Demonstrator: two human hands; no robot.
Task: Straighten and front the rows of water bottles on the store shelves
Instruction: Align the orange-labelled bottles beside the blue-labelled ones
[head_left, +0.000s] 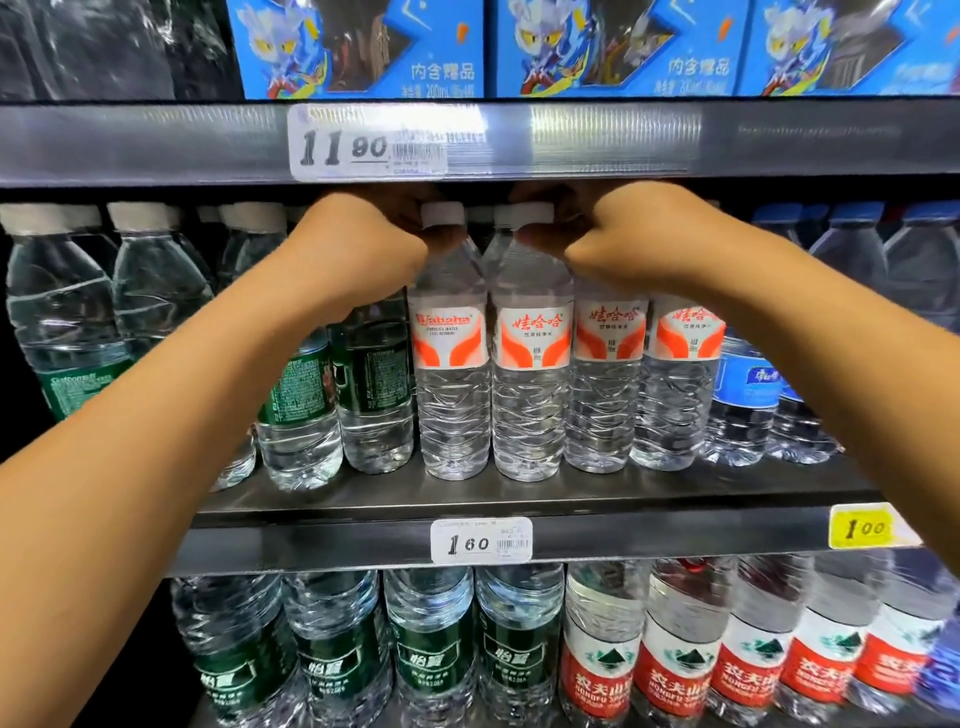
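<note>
Left hand grips the neck of an orange-labelled water bottle; right hand grips the neck of the adjacent bottle. Both bottles stand upright, touching, at the front of the middle shelf, between green-labelled bottles and blue-labelled bottles.

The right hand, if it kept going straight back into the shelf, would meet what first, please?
Probably the white-capped bottles in the rows behind; the right hand already grips a clear orange-labelled bottle, though depth is unclear.
</note>
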